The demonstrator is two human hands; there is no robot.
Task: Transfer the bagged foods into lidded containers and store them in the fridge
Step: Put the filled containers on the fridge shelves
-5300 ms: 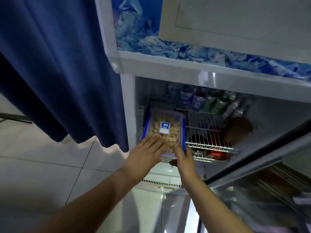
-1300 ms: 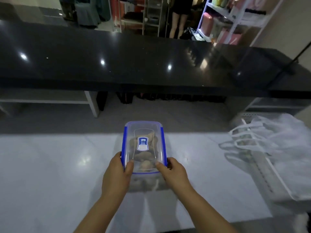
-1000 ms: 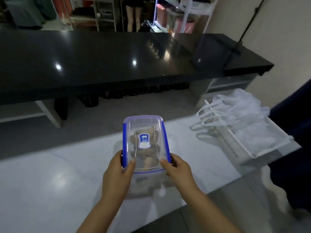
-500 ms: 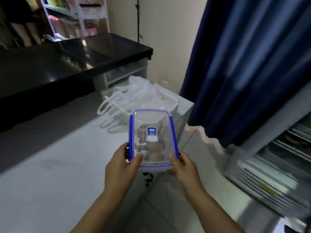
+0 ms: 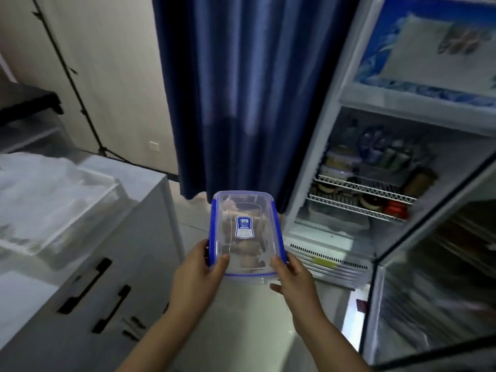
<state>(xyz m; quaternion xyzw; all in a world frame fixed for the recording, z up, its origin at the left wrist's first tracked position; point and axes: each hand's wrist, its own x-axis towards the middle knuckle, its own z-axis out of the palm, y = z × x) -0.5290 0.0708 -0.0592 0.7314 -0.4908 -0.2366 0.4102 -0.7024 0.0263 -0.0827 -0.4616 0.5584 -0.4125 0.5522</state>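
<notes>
A lidded container [image 5: 245, 234] of brownish food is gripped at its near corners by the left hand [image 5: 197, 275] and right hand [image 5: 294, 277], held in mid-air over the floor. Looks like the carry-to-fridge step. Ahead, the fridge [image 5: 332, 146] is open; a free spot on the wire shelf [image 5: 359, 187] is needed next.
</notes>
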